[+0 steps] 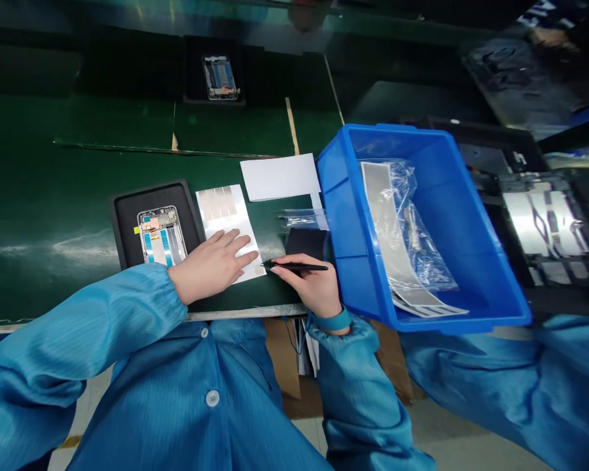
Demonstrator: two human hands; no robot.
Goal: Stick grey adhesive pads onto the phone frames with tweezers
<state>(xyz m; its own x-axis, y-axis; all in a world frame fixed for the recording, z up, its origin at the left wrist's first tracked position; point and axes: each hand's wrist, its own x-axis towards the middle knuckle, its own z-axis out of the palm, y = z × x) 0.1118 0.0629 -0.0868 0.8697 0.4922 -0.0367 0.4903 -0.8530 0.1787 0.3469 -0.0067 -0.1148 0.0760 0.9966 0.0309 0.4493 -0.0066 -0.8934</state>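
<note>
My left hand (214, 267) lies spread and flat on a white sheet (243, 229) that bears silvery strips at its top. Black tweezers (302, 266) are pinched in my right hand (314, 284), their tip at the sheet's lower right edge. Left of the sheet, an opened phone (161, 234) rests in a black tray (125, 226), its lower part hidden by my left sleeve.
A blue bin (343, 261) on the right holds silvery sheets (383, 209) and clear plastic bags. White paper (279, 176) and a dark pad (307, 243) lie beside it. Farther back sits another phone (220, 78) in a tray. A person's blue sleeve (476, 386) shows at right.
</note>
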